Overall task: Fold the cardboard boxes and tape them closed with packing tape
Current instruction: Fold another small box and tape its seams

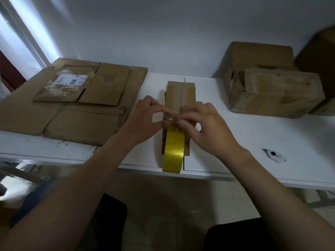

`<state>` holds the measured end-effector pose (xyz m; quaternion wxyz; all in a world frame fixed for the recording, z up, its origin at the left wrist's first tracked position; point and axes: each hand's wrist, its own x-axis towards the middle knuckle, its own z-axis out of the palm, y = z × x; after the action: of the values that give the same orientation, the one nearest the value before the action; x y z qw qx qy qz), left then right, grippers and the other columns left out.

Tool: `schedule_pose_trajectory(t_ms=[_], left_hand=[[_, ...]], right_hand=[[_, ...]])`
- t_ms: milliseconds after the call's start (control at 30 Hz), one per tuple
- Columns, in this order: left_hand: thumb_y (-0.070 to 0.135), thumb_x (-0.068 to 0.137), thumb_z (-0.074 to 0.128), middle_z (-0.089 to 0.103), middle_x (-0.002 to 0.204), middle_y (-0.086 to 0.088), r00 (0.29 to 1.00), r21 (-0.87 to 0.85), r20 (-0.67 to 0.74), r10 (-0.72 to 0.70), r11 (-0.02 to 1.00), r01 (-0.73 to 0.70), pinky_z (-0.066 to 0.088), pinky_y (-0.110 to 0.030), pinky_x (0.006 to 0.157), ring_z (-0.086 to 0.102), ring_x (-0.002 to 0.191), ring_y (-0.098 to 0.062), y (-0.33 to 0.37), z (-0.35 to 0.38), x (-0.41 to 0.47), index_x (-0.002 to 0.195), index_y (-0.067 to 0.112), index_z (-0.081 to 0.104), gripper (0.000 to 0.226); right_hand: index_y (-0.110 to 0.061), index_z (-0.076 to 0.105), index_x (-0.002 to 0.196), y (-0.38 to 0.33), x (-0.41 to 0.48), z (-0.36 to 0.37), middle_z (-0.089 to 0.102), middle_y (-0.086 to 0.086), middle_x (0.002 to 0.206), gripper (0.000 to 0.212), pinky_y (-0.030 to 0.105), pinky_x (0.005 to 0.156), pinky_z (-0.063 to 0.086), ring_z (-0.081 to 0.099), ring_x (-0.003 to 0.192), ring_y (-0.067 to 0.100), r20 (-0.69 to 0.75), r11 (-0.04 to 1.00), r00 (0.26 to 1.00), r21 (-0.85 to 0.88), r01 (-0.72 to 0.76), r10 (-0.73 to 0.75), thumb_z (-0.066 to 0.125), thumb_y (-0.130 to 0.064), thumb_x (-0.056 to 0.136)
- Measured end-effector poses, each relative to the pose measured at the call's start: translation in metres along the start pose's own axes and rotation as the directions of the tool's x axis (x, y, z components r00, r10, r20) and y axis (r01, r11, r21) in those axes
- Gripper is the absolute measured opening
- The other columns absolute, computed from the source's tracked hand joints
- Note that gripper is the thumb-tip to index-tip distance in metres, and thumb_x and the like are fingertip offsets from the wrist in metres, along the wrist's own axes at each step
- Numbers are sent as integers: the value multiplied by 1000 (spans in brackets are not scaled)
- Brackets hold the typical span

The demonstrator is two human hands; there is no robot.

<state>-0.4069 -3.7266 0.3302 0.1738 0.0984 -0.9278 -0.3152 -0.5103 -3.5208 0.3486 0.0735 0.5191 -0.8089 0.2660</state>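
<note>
On table (235, 134) | narrow brown box (181, 95), flaps closed | yellow tape (174, 153)

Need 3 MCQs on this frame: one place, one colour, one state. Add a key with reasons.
1. Where does the small white cutter lie?
A. on a shelf
B. on the white table, right of the right hand
C. on the floor

2. What colour is the shiny roll of packing tape?
A. yellow
B. red
C. blue

3. How do the top flaps of the small brown cardboard box stand?
A. upright
B. torn off
C. folded flat, meeting at a centre seam

Key:
1 B, it rests on bare tabletop beyond the right wrist.
2 A, the roll's band shines yellow.
3 C, one seam runs down the closed top.
</note>
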Motion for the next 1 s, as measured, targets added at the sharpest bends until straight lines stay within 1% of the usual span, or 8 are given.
schedule_pose_trajectory(t_ms=[100, 200, 300, 400, 533, 667, 800, 1000], left_hand=[[29, 99, 62, 50, 91, 6, 990, 21, 42, -137, 990, 136, 50, -38, 82, 52, 85, -11, 18, -4, -13, 125, 41, 63, 28], [38, 106, 47, 62, 83, 4, 958, -113, 90, -273, 953, 283, 44, -29, 67, 59, 74, -8, 42, 4, -39, 140, 33, 44, 35], [53, 99, 52, 71, 102, 2, 860, -384, 230, -455, 770, 509, 50, -31, 77, 67, 89, -10, 54, 26, -62, 143, 35, 23, 56], [66, 79, 62, 71, 117, -6, 798, -574, 327, -507, 565, 593, 56, -52, 93, 73, 100, -25, 59, 38, -64, 131, 44, 30, 65], [36, 103, 56, 75, 104, -15, 790, -681, 381, -481, 431, 591, 62, -36, 68, 78, 80, -25, 70, 27, -57, 124, 29, 41, 26], [36, 102, 57, 76, 104, -11, 730, -617, 506, -459, 399, 679, 58, -28, 58, 78, 80, -21, 78, 19, -56, 126, 27, 40, 30], [37, 105, 51, 79, 94, -11, 627, -519, 652, -426, 351, 779, 60, -31, 68, 77, 84, -19, 78, 16, -59, 125, 16, 49, 29], [40, 105, 49, 77, 106, -15, 467, -396, 771, -433, 247, 884, 59, -45, 86, 76, 94, -27, 69, 17, -63, 126, 14, 49, 33]], right_hand=[[-37, 68, 128, 17, 19, 13, 58, -12, 142, 35, 37, 103, 39, 41, 130, 21, 4, 997, 998, 54, -64, 64, 50, -48, 101], [-42, 62, 135, 25, 27, 27, 46, -15, 154, 51, 44, 118, 29, 23, 148, 23, 108, 985, 985, 93, -147, 136, 42, -66, 94], [-45, 61, 134, 24, 26, 29, 43, -21, 153, 53, 44, 112, 37, 18, 148, 20, 117, 973, 977, 130, -191, 177, 54, -68, 86], [-50, 62, 131, 20, 26, 28, 43, -26, 151, 47, 46, 97, 46, 20, 146, 16, 98, 969, 973, 113, -219, 208, 64, -62, 86], [-51, 64, 127, 19, 25, 28, 46, -27, 148, 45, 45, 95, 47, 22, 145, 15, 86, 960, 968, 133, -246, 236, 66, -63, 84], [-51, 65, 125, 17, 24, 27, 47, -27, 148, 45, 45, 100, 46, 22, 145, 14, 86, 953, 966, 160, -256, 245, 65, -64, 82], [-49, 65, 125, 17, 24, 27, 47, -26, 148, 47, 48, 100, 47, 23, 144, 15, 61, 960, 970, 147, -240, 233, 64, -64, 81], [-48, 65, 127, 15, 23, 28, 47, -25, 149, 50, 46, 92, 50, 25, 144, 17, 47, 969, 974, 98, -227, 224, 60, -66, 81]])
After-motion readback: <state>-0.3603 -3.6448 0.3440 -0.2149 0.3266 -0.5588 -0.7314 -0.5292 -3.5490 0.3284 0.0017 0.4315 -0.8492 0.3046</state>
